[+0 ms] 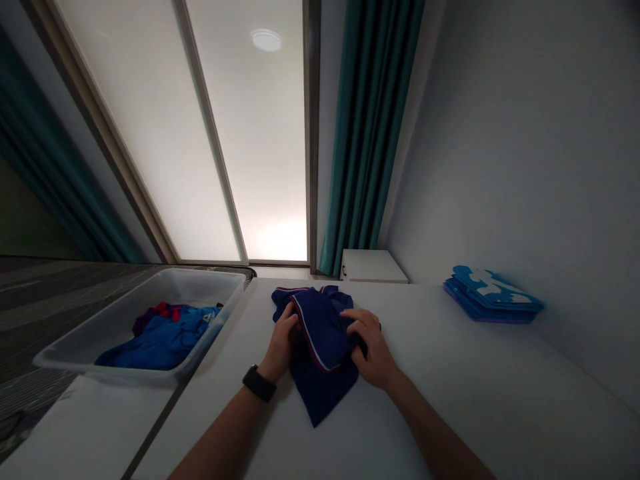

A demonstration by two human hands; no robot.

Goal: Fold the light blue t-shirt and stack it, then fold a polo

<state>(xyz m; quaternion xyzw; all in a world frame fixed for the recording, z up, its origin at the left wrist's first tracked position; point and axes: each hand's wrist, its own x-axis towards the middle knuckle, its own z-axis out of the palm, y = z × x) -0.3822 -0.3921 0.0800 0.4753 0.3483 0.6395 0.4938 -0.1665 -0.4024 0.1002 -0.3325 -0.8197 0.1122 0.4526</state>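
Navy garment (320, 393) gripped between curled left hand (281, 341) and right hand (373, 348) on white table (475, 400); uneven tension or a loosened grip could let slack fabric slip and bunch.

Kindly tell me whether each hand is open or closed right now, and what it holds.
Left hand: closed, holding the navy shirt.
Right hand: closed on a fold of the same shirt.
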